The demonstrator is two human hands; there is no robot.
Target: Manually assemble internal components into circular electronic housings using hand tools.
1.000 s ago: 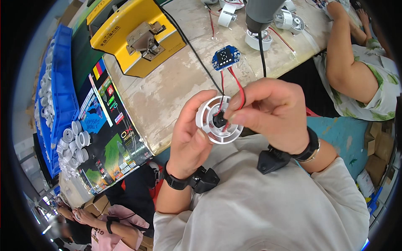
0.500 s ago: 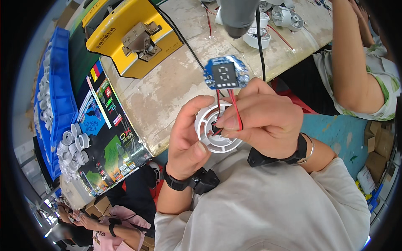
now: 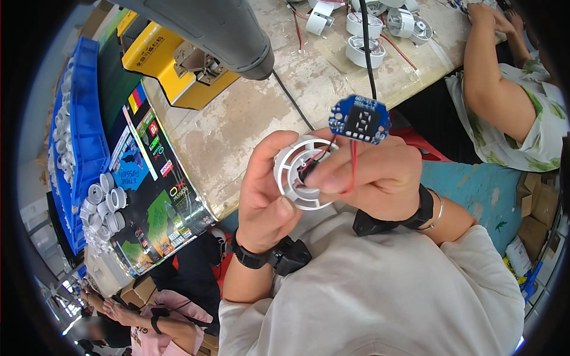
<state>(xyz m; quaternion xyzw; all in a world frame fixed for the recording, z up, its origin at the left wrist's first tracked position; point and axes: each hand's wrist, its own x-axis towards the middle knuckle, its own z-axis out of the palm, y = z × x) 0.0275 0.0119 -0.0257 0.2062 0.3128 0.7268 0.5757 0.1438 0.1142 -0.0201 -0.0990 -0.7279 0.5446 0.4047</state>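
My left hand point(image 3: 261, 202) is closed round the side of a white round plastic housing point(image 3: 289, 188) with slots in its face. My right hand point(image 3: 380, 172) reaches over the housing, fingertips pinched on a small black part point(image 3: 307, 171) at its centre. Red and black wires run from there to a blue circuit board point(image 3: 361, 118) with a dark digit display. The board stands above the right hand's knuckles, apart from the housing. The pinching fingertips are slightly blurred and partly hide the black part.
A grey cylindrical tool point(image 3: 237, 44) hangs over the table before a yellow machine point(image 3: 160, 65). White housings with wires point(image 3: 365, 52) lie at the back. White rings point(image 3: 110, 207) and a blue bin point(image 3: 92, 148) are at left. Other people sit at right and lower left.
The circuit board has moved right and slightly down, over my right hand. The grey tool has swung left and down, now covering part of the yellow machine. The left hand keeps its hold.
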